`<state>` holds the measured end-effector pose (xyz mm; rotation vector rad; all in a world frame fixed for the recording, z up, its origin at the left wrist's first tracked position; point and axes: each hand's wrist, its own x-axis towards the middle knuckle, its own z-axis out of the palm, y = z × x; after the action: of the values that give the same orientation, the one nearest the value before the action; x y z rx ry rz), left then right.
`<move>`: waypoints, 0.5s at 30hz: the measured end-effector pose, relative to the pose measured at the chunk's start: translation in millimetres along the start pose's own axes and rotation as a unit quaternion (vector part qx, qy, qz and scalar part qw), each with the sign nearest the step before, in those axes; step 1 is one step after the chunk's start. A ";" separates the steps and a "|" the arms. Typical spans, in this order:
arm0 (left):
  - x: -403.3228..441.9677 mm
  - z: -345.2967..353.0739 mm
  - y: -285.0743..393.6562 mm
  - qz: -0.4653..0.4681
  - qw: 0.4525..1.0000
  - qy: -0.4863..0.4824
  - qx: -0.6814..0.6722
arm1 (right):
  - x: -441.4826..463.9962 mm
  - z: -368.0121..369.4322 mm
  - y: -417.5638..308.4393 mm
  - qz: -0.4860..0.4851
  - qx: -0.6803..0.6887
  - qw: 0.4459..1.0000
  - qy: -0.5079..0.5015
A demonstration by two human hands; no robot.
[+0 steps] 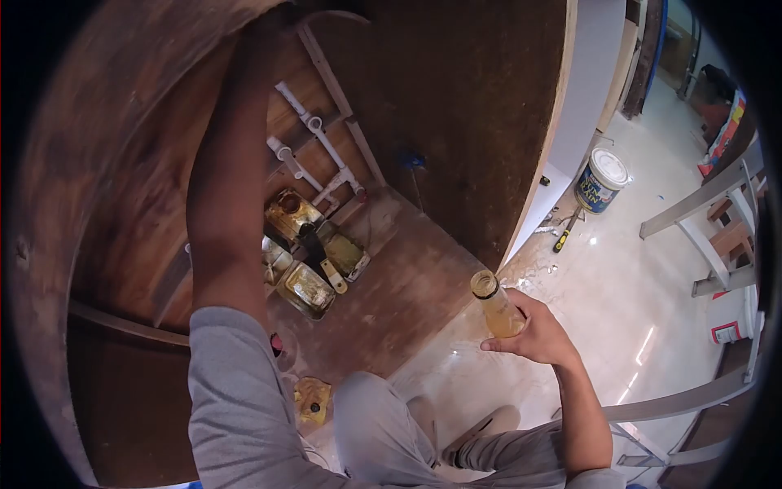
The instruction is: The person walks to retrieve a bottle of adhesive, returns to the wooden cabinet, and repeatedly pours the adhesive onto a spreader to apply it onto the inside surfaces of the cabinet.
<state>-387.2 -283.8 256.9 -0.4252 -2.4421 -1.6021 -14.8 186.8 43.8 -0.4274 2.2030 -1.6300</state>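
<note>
My right hand (pixel 533 334) is wrapped around a clear bottle (pixel 500 314) of yellowish liquid. The bottle tilts slightly, and its open mouth points up and away from me. My left arm reaches up into the wooden cabinet (pixel 489 106), and my left hand (pixel 281 18) is in deep shadow at the top edge. Its fingers do not show clearly, so I cannot make out what it holds or touches. Below that arm, on the cabinet floor, stand several stained containers (pixel 308 292) with a flat brush or scraper (pixel 332 275) lying among them.
White pipes (pixel 326 155) run along the cabinet's back wall. A yellow stained container (pixel 312 399) sits by my knee. On the tiled floor to the right are a paint bucket (pixel 601 181), a yellow-and-black screwdriver (pixel 564 236) and a metal ladder (pixel 705 244). A white bucket (pixel 733 316) stands behind the ladder.
</note>
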 end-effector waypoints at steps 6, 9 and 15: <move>13.9 -30.2 -41.4 0.095 0.957 0.016 -0.275 | -0.7 -0.2 3.9 0.006 -0.012 1.000 -0.003; -39.8 57.1 13.4 0.074 0.942 0.274 -0.181 | -0.1 -1.9 3.7 0.026 -0.013 1.000 -0.002; -48.3 132.1 88.4 0.163 0.900 0.400 0.061 | -1.2 -4.8 -7.7 0.029 0.003 1.000 -0.008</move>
<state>-312.0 -135.9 265.6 -0.1003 -1.7143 -1.1494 -15.7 189.1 52.6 -0.3705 2.1784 -1.5976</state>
